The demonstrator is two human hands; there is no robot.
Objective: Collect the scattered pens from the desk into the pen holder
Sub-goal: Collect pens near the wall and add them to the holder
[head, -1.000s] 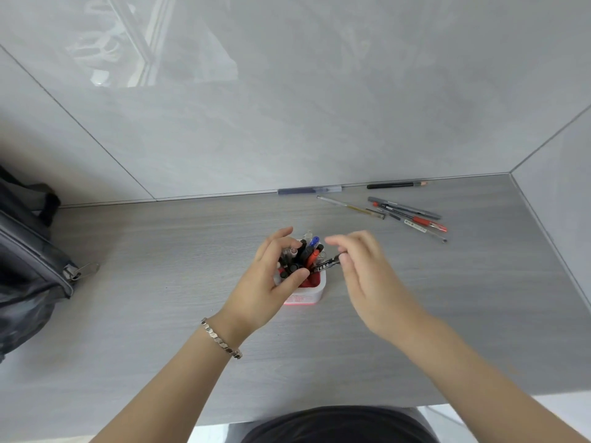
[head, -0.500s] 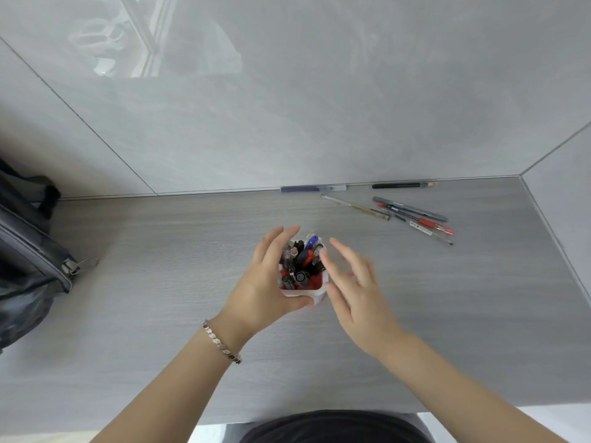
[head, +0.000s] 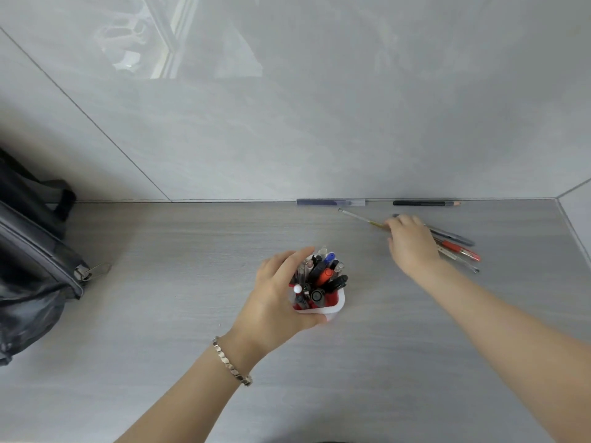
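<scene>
A white and red pen holder (head: 338, 306) packed with several pens stands mid-desk, and my left hand (head: 278, 298) is wrapped around its left side. My right hand (head: 412, 241) is stretched out to the far right, palm down over a loose cluster of pens, fingers curled at their near ends. From under it stick out a grey pen (head: 457, 237), a red pen (head: 462, 251), a thin clear pen (head: 463, 265) and a slim gold-tipped pen (head: 359, 218). Whether the fingers grip any of them is hidden. A blue pen (head: 329, 202) and a black pencil (head: 425, 203) lie against the wall.
A dark backpack (head: 28, 266) sits on the desk's left end with a zipper pull (head: 96, 270) hanging out. Grey walls close the desk at the back and at the right. The desk's front edge runs below my forearms.
My right hand has left the holder and swung out to the right, landing on the loose pens. The left hand has stayed on the holder.
</scene>
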